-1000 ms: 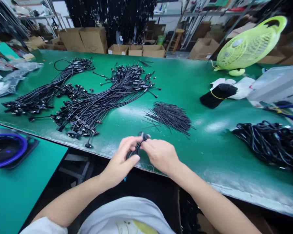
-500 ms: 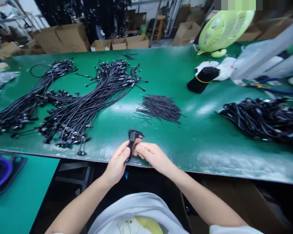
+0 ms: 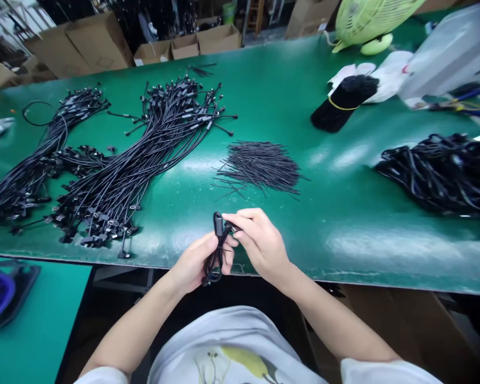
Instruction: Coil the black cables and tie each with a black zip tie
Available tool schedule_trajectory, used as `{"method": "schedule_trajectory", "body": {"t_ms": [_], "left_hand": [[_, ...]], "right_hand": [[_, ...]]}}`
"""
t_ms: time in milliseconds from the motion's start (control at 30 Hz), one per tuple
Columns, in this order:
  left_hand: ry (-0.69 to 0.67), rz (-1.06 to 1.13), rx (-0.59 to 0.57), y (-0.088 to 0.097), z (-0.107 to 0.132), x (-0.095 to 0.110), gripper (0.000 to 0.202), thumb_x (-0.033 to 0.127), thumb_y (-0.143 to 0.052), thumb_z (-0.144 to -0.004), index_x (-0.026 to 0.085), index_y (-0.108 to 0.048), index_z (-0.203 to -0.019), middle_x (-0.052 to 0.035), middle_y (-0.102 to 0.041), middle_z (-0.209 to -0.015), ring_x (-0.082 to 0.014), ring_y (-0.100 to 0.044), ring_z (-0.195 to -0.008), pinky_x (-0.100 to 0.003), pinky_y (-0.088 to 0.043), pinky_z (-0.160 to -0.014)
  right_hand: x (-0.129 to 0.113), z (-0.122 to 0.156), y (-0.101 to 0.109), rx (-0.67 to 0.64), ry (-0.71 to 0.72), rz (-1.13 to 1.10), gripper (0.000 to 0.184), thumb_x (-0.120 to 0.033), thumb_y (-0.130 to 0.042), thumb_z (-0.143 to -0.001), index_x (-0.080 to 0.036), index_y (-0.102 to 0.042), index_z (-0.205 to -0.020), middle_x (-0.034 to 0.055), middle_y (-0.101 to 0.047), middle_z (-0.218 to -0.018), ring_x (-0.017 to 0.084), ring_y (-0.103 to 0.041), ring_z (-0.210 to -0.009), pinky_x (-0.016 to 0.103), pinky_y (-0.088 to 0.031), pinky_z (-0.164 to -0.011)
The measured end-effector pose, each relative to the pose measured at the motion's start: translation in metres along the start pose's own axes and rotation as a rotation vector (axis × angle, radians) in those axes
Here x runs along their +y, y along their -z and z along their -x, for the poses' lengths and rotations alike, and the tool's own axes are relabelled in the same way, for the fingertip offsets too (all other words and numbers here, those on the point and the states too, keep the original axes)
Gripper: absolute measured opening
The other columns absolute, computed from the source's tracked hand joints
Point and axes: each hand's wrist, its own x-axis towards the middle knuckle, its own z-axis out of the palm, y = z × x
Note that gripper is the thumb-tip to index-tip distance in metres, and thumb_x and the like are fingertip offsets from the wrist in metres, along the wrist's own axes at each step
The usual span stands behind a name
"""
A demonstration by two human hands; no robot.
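Note:
A folded black cable (image 3: 218,226) is held over the table's front edge, with a thin black tie around its middle. My left hand (image 3: 192,261) is closed on the coil, its thumb on the near side and fingertips showing behind. My right hand (image 3: 263,246) pinches the cable's plug end at the top of the coil. Just beyond my hands lies a loose pile of thin black twist ties (image 3: 262,166). To the left, a large bunch of straight black cables (image 3: 144,152) is spread out, connectors at both ends.
Another cable bunch (image 3: 50,141) lies at far left. A banded bundle of black ties (image 3: 340,109) sits at back right, near a green fan (image 3: 368,24). A heap of coiled cables (image 3: 440,173) lies at right. Cardboard boxes (image 3: 96,45) line the table's far side.
My right hand has moved from the middle of the coil up to the plug end. The tie around the cable now shows plainly. The view has shifted slightly.

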Motion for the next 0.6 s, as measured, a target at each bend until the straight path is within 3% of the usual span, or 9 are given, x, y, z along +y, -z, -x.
{"method": "schedule_trajectory", "body": {"t_ms": [100, 233, 333, 400, 500, 600], "left_hand": [[0.061, 0.091, -0.039, -0.001, -0.001, 0.000, 0.036, 0.048, -0.061, -0.086, 0.013, -0.062, -0.089, 0.0031, -0.049, -0.053, -0.0054, -0.038, -0.043, -0.018, -0.033, -0.046], [0.172, 0.110, -0.120, 0.000, 0.001, -0.002, 0.040, 0.051, -0.062, -0.083, 0.012, -0.061, -0.083, 0.0060, -0.040, -0.045, -0.0045, -0.028, -0.038, -0.018, -0.027, -0.041], [0.214, 0.100, -0.145, 0.003, 0.003, -0.002, 0.042, 0.054, -0.063, -0.082, 0.012, -0.061, -0.078, 0.0086, -0.033, -0.042, -0.0043, -0.024, -0.035, -0.019, -0.024, -0.039], [0.230, 0.069, -0.123, 0.003, 0.004, -0.004, 0.044, 0.056, -0.064, -0.080, 0.012, -0.060, -0.074, 0.0081, -0.033, -0.041, -0.0043, -0.024, -0.035, -0.019, -0.024, -0.038], [0.257, -0.020, -0.079, -0.004, 0.005, -0.011, 0.047, 0.058, -0.063, -0.080, 0.012, -0.061, -0.076, 0.0029, -0.047, -0.045, -0.0064, -0.036, -0.037, -0.021, -0.030, -0.041], [0.259, -0.085, -0.027, -0.016, 0.012, -0.018, 0.047, 0.059, -0.060, -0.082, 0.012, -0.061, -0.075, -0.0041, -0.059, -0.059, -0.0122, -0.055, -0.053, -0.025, -0.043, -0.055]], "right_hand": [[0.002, 0.001, 0.000, 0.032, -0.028, -0.107, 0.026, -0.026, -0.046, -0.097, -0.023, -0.061, -0.119, 0.0100, -0.056, -0.117, 0.021, -0.055, -0.111, 0.038, -0.049, -0.093], [0.002, -0.001, 0.003, -0.079, 0.036, -0.330, 0.028, -0.017, -0.041, -0.098, -0.026, -0.057, -0.118, 0.0071, -0.060, -0.123, 0.018, -0.055, -0.115, 0.038, -0.048, -0.098], [-0.003, -0.001, 0.006, -0.140, -0.103, -0.601, 0.026, -0.024, -0.046, -0.098, -0.028, -0.055, -0.122, 0.0066, -0.055, -0.129, 0.018, -0.053, -0.120, 0.038, -0.047, -0.100], [-0.010, 0.001, 0.006, -0.190, -0.246, -0.748, 0.037, -0.036, -0.056, -0.093, -0.028, -0.050, -0.129, 0.0081, -0.051, -0.131, 0.021, -0.053, -0.120, 0.038, -0.049, -0.096], [-0.020, 0.004, -0.002, -0.113, -0.479, -0.861, 0.037, -0.045, -0.059, -0.090, -0.024, -0.052, -0.120, 0.0030, -0.060, -0.097, 0.015, -0.064, -0.084, 0.028, -0.056, -0.069], [-0.023, 0.002, -0.013, 0.048, -0.560, -1.001, 0.031, -0.049, -0.056, -0.091, -0.023, -0.050, -0.107, -0.0057, -0.052, -0.072, 0.008, -0.055, -0.050, 0.021, -0.048, -0.047]]}}
